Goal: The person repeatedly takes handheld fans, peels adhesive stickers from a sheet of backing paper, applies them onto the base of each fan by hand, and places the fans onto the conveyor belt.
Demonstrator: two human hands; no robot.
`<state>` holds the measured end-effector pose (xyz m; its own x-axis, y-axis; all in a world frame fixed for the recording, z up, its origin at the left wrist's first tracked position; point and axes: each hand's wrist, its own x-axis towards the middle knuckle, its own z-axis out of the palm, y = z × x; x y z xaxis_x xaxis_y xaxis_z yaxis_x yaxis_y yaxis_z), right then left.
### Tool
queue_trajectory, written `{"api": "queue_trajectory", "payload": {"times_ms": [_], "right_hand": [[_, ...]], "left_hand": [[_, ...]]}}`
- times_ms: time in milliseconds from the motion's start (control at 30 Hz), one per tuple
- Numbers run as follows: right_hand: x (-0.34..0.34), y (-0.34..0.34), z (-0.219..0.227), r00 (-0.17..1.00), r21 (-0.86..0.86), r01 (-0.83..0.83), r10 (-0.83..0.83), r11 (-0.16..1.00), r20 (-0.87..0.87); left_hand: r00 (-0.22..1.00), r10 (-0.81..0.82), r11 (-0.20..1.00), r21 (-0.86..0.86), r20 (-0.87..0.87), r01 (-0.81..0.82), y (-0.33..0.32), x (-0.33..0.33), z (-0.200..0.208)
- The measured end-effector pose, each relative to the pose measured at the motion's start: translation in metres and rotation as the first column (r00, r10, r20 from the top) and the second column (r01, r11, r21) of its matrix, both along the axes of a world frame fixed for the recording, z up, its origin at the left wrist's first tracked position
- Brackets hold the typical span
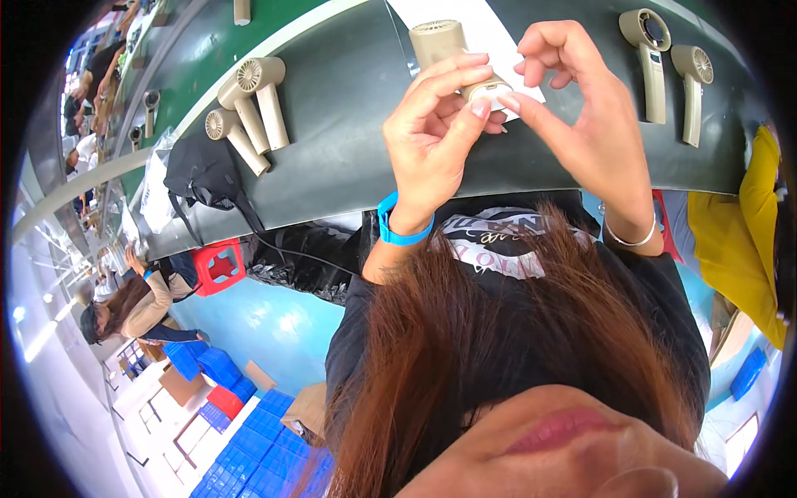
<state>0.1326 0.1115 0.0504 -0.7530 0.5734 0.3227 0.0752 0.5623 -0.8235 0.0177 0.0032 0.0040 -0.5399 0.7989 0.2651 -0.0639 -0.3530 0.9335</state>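
Note:
My left hand (436,133) is closed around a beige handheld fan (438,46). The fan's round slatted head points away from me, and the end of its handle shows between my fingers and thumb. Close beside it is my right hand (585,108), its thumb tip at the handle end and its other fingers curled but apart from the thumb. Behind both hands, a white sheet (494,37) lies on the dark work surface (340,124).
To the left stand several beige fans (270,100) in a cluster, near a black bag (203,170). Two more fans (653,79) lie at the right. A red stool (217,267) is below the table edge; a person in yellow (730,241) is at the right.

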Motion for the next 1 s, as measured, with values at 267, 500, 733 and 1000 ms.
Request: {"api": "queue_trajectory", "payload": {"times_ms": [267, 500, 733, 1000], "right_hand": [[-0.017, 0.007, -0.03, 0.981, -0.472, -0.188, 0.144, 0.861, -0.128], [-0.029, 0.033, -0.004, 0.736, -0.488, -0.642, 0.3, 0.591, -0.607], [-0.056, -0.026, 0.067, -0.316, 0.346, -0.933, 0.237, 0.098, -0.919], [-0.043, 0.006, 0.059, -0.187, 0.181, -0.982, 0.334, -0.05, -0.924]], "left_hand": [[0.999, -0.015, 0.997, 0.075, 0.044, 0.011, 0.004, -0.011, -0.001], [0.996, 0.05, 0.998, 0.027, -0.067, -0.049, 0.032, -0.064, 0.014], [0.766, 0.083, 0.987, -0.054, -0.638, -0.152, 0.172, -0.183, -0.028], [0.408, 0.074, 0.939, -0.074, -0.91, -0.335, 0.166, -0.193, -0.05]]}}
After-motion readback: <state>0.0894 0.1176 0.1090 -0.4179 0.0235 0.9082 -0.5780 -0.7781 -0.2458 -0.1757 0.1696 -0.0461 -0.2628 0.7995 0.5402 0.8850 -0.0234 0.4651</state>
